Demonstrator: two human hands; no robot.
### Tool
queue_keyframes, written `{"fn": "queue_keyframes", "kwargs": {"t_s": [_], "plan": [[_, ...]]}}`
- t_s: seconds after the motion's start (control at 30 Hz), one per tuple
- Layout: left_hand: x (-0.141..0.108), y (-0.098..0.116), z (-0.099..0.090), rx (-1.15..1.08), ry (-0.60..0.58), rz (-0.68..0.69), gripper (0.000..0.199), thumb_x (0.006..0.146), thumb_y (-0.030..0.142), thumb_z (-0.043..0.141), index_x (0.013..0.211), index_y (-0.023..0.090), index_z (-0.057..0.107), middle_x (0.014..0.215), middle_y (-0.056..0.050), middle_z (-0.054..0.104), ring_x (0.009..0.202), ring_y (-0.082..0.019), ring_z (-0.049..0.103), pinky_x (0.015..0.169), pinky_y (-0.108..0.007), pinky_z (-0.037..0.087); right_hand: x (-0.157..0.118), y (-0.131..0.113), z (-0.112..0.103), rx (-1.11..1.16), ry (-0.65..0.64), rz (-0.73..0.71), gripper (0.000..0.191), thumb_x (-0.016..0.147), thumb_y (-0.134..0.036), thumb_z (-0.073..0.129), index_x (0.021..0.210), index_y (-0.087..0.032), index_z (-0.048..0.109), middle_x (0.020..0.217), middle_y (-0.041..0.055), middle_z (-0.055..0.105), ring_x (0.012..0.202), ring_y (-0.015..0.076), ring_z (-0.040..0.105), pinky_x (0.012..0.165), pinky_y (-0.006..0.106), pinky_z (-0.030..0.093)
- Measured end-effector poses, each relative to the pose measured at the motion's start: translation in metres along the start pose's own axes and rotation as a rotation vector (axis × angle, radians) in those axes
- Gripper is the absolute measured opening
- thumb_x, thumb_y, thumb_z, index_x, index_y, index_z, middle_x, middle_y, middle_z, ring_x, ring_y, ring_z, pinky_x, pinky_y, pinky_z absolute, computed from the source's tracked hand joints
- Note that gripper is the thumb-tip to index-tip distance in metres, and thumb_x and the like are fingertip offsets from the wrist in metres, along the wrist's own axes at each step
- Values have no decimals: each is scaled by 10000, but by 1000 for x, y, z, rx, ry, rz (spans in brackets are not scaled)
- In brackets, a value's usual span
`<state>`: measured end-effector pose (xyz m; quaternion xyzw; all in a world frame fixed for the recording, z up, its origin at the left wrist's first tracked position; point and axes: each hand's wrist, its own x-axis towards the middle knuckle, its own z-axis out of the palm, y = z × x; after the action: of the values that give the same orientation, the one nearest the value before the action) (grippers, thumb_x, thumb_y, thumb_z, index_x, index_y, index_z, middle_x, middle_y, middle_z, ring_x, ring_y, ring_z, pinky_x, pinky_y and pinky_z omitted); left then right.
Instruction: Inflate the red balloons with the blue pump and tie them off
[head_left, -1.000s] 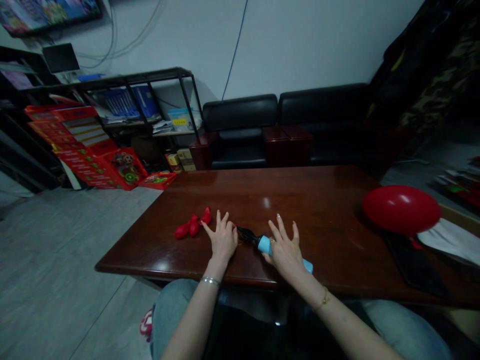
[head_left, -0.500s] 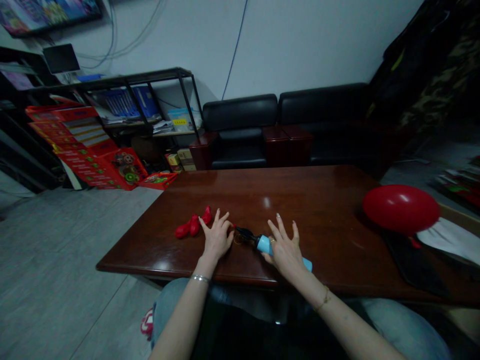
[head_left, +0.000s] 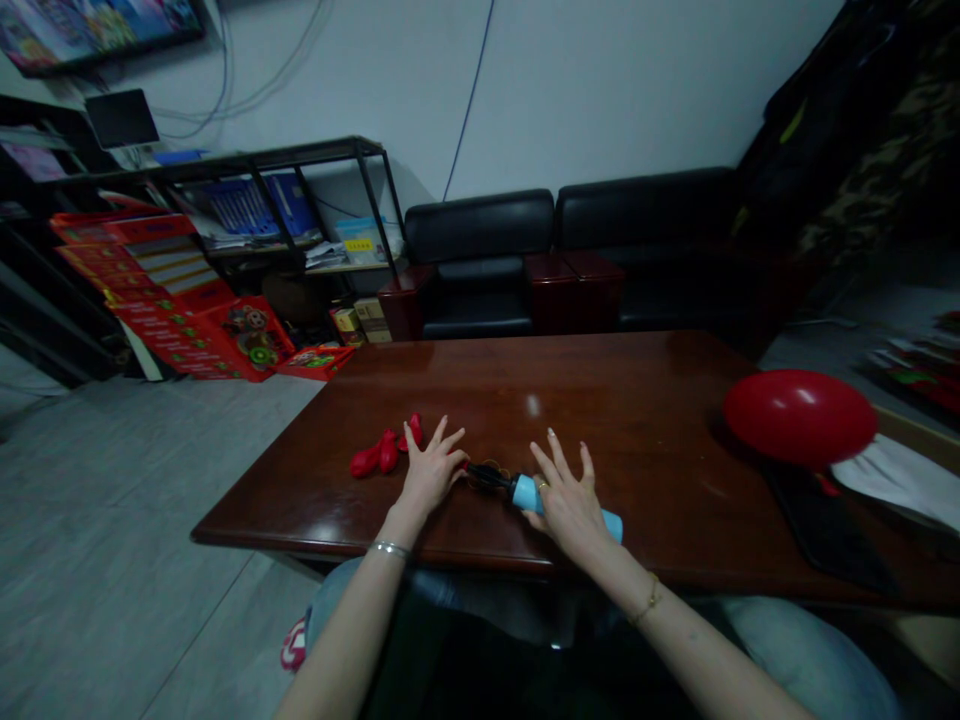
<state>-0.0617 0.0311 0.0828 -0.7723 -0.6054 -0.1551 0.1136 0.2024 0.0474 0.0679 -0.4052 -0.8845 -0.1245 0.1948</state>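
My right hand [head_left: 571, 508] is closed around a light-blue hand balloon pump [head_left: 527, 493], thumb and lower fingers gripping it while the others stretch out. Its black nozzle [head_left: 489, 476] points left. At the nozzle's tip, my left hand [head_left: 432, 474] pinches a bit of red balloon [head_left: 464, 466], mostly hidden by the fingers; its other fingers are spread. Just left of that hand lie small red balloon bulbs [head_left: 367, 461] on the table. A thin yellowish loop [head_left: 496, 464] shows by the nozzle.
The brown wooden table [head_left: 600, 380] spans the front. At its right lie an inflated red balloon [head_left: 799, 416], a dark flat pad [head_left: 832, 530] and a white cloth or bag [head_left: 900, 478]. Beyond are black sofas [head_left: 480, 230], a shelf [head_left: 300, 152] and stacked red boxes [head_left: 161, 290].
My left hand has shifted slightly left and turned a little, its fingers still at the nozzle tip. The pump and my right hand have barely moved.
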Motion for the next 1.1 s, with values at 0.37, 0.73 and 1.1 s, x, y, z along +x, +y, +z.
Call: {"fn": "queue_keyframes", "kwargs": {"t_s": [0.37,0.73,1.1], "plan": [[-2,4,-3,-90,-57,36,190,850,230,681,1026,293,709,1384,-51,598,1455,-324,309,1078,-740,-171,0,3,-4,-12,-46,-22,331,781,-423,664,1000,-185,733,1570,83,340,1508,341,108,1171,631,-126],[-3,9,-6,-191,-104,67,241,858,191,653,1066,302,703,1329,-48,642,1434,-276,362,1118,-700,-131,0,3,-5,-10,-49,-41,384,772,-428,682,1063,-179,716,1581,60,319,1515,331,65,1170,617,-155],[-7,-3,-3,-119,-103,17,277,868,247,656,1137,306,681,1336,-85,632,1433,-310,356,1096,-726,-128,-1,7,-7,16,-52,-33,378,780,-414,675,1072,-178,712,1577,73,330,1511,347,78,1175,633,-124]]}}
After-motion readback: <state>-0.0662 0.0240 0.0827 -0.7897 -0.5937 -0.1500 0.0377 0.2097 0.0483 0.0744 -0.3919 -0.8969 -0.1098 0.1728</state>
